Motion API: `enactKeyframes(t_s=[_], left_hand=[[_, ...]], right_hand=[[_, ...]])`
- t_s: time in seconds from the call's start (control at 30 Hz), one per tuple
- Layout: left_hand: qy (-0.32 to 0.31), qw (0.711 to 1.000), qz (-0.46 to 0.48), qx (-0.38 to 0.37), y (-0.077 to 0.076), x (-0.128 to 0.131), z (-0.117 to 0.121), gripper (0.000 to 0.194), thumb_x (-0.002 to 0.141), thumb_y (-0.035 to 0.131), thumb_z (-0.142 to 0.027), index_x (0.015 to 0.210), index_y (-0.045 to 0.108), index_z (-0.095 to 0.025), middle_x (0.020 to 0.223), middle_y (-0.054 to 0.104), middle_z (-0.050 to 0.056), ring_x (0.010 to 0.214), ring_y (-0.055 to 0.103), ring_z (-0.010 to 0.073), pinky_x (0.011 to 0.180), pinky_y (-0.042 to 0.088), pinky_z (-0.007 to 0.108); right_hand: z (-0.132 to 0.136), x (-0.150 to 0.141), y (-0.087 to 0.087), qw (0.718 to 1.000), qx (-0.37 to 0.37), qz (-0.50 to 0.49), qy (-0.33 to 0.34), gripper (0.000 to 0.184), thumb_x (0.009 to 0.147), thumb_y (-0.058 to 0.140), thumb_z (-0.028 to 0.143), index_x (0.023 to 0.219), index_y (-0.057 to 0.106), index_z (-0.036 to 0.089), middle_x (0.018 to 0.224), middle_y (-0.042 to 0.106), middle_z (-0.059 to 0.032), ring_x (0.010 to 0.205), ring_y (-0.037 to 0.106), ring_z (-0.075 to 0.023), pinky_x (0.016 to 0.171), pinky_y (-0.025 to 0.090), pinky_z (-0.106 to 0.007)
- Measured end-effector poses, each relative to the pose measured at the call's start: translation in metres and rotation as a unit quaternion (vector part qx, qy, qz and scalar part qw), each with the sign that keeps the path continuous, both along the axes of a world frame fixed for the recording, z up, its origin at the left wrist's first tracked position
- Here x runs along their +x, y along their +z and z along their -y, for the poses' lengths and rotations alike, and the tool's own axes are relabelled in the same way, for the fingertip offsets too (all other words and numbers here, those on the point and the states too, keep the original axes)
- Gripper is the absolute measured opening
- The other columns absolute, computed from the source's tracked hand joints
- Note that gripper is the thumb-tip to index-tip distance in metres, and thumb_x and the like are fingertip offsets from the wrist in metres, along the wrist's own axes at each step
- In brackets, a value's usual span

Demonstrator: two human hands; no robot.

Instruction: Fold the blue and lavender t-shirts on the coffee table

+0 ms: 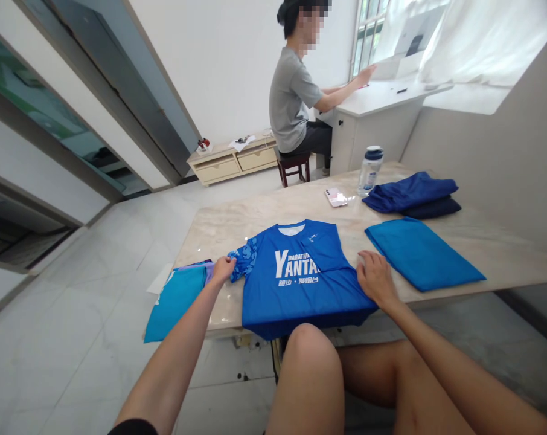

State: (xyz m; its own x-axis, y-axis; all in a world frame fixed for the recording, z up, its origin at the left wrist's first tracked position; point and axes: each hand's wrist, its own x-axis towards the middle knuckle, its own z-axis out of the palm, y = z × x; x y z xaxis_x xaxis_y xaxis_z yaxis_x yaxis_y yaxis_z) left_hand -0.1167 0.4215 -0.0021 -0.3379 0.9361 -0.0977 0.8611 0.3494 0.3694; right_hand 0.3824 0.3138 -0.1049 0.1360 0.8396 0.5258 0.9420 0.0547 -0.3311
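Note:
A blue marathon T-shirt point(296, 278) with white lettering lies front up on the marble table point(237, 226), its right sleeve folded in over the chest. My left hand point(222, 270) pinches the patterned left sleeve at the shirt's left edge. My right hand point(374, 277) rests fingers down on the shirt's right edge, fingers slightly spread.
A folded blue shirt point(421, 252) lies to the right, dark blue folded clothes point(412, 194) behind it. A water bottle point(371, 170) and a phone point(335, 197) sit further back. Teal and purple garments point(178, 296) hang off the left edge. A person in grey point(294, 99) sits at a white desk point(377, 118).

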Motion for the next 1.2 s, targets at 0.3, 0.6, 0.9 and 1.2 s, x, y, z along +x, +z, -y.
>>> enactKeyframes(t_s=[0.3, 0.6, 0.9, 1.2], left_hand=[[-0.131, 0.981, 0.081, 0.115, 0.031, 0.084, -0.025, 0.020, 0.097, 0.065, -0.038, 0.106, 0.070, -0.021, 0.102, 0.082, 0.009, 0.097, 0.079, 0.0250, 0.087, 0.059, 0.033], [-0.306, 0.935, 0.147, 0.101, -0.022, 0.135, -0.009, 0.027, 0.105, 0.058, -0.031, 0.126, 0.073, -0.021, 0.129, 0.079, 0.011, 0.113, 0.077, 0.0265, 0.105, 0.062, 0.041], [-0.124, 0.982, 0.124, 0.069, -0.044, 0.074, -0.083, 0.049, 0.090, 0.081, -0.031, 0.134, 0.063, -0.015, 0.124, 0.076, 0.015, 0.106, 0.078, 0.0270, 0.103, 0.061, 0.042], [-0.243, 0.964, 0.089, -0.054, -0.034, 0.067, -0.133, 0.021, 0.070, 0.094, -0.036, 0.070, 0.077, -0.023, 0.071, 0.077, 0.001, 0.082, 0.077, 0.0273, 0.080, 0.056, 0.033]], right_hand=[[0.002, -0.003, 0.006, 0.998, -0.028, -0.048, 0.003, 0.040, 0.099, 0.048, 0.020, 0.131, 0.072, 0.016, 0.137, 0.072, -0.0225, 0.131, 0.061, -0.0389, 0.116, 0.050, -0.056], [0.001, 0.017, 0.000, 0.995, -0.028, -0.097, 0.020, 0.037, 0.099, 0.046, 0.022, 0.125, 0.073, 0.018, 0.129, 0.077, -0.0194, 0.123, 0.069, -0.0349, 0.114, 0.053, -0.051], [-0.147, 0.032, 0.034, 0.959, -0.203, -0.196, -0.011, 0.034, 0.097, 0.073, 0.037, 0.123, 0.074, 0.015, 0.111, 0.082, -0.0155, 0.096, 0.077, -0.0270, 0.098, 0.061, -0.042], [-0.227, 0.010, 0.074, 0.912, -0.379, -0.156, -0.004, 0.023, 0.075, 0.099, 0.025, 0.083, 0.081, 0.014, 0.071, 0.074, -0.0033, 0.079, 0.074, -0.0227, 0.077, 0.062, -0.032]])
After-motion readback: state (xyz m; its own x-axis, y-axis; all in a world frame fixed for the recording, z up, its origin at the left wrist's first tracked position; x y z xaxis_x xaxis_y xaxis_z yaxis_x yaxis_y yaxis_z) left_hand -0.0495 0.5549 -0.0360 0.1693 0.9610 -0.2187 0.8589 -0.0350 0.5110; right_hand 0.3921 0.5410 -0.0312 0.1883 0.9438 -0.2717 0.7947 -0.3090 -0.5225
